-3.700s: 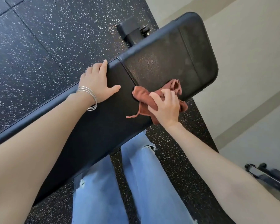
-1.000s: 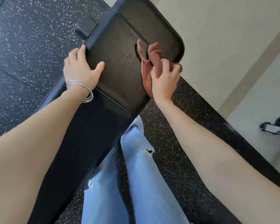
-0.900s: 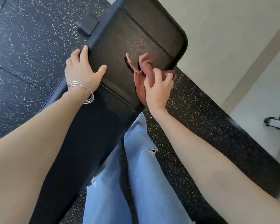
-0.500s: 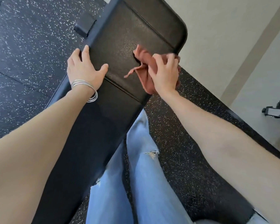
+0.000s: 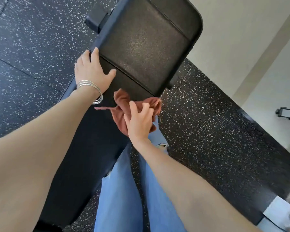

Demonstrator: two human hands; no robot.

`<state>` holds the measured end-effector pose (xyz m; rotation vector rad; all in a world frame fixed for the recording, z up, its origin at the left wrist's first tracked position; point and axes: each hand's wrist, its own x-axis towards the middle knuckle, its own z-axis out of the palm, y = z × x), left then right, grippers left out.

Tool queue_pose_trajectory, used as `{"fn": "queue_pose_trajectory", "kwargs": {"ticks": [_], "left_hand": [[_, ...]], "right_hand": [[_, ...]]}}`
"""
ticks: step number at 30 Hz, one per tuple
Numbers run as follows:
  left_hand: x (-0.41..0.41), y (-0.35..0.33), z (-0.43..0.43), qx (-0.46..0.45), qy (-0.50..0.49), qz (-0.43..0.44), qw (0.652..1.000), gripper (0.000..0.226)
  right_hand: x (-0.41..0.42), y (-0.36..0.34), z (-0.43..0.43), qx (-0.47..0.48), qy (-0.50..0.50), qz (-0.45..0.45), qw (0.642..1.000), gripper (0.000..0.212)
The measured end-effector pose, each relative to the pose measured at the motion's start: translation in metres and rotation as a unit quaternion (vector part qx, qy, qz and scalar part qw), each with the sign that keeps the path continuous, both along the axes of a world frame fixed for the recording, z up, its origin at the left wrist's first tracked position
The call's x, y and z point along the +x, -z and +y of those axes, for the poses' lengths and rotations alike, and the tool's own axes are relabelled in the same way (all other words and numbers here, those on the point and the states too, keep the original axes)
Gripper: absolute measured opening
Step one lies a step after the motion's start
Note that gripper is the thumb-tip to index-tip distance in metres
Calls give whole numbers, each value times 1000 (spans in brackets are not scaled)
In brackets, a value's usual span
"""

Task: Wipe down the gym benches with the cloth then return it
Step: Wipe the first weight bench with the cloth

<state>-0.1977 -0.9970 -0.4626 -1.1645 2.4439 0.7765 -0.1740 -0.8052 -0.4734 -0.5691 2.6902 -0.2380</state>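
I see my left hand [image 5: 94, 71] lying flat, fingers spread, on the left edge of the black padded worktop [image 5: 141, 42], with bangles [image 5: 90, 90] at the wrist. To its right, my right hand [image 5: 139, 121] bunches the rust-brown cloth [image 5: 121, 106] in curled fingers at the worktop's near edge.

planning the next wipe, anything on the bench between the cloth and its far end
Nothing visible. The right hand grips the cloth at the near right edge of the bench, whose top beyond is bare. The left hand rests on the left edge, beside that path, not across it.
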Motion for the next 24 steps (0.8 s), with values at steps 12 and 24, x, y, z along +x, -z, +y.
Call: {"fn": "queue_pose_trajectory", "kwargs": {"ticks": [12, 24], "left_hand": [[55, -135, -7, -59, 102, -10, 993, 69], [43, -309, -48, -119, 64, 34, 990, 64]], "right_hand": [[-74, -146, -46, 44, -245, -22, 968, 32], [-135, -324, -130, 19, -288, 56, 956, 37]]}}
